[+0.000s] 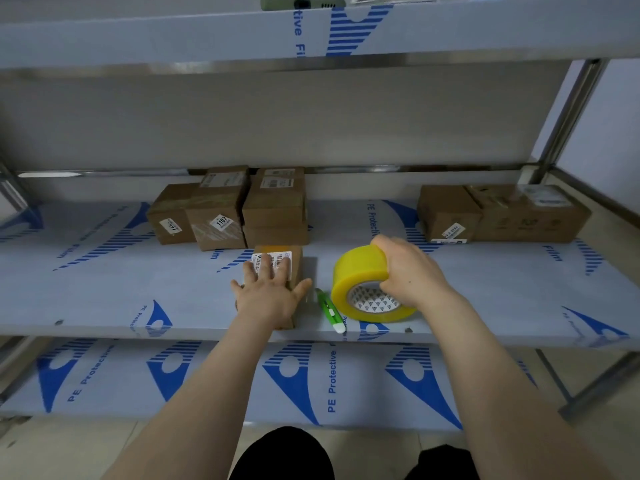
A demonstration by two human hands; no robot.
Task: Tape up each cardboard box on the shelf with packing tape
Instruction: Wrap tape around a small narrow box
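Head view: left hand (268,296) is lying flat, fingers straight and spread, palm down on top of the small box (296,270). The small box is sitting at the front edge of the middle shelf (104,289), directly under that hand; the fingertips are reaching onto its white barcode label and the thumb is pointing off the right side. Only the far end and right edge of the box are showing past the hand.

Right hand (412,271) is gripping the tape roll (356,271), fingers curled over the top of the yellow rim. The roll is standing on edge on the same shelf, core facing the camera, just right of the small box and not touching it.

Green cutter (327,310) is lying on the shelf in the gap between the small box and the roll, white tip toward the front edge, neither hand touching it.

Back-left boxes (214,216) are sitting grouped behind the small box, near the shelf's rear, some stacked. Back-right boxes (502,213) are sitting side by side at the rear right, well apart from both hands.
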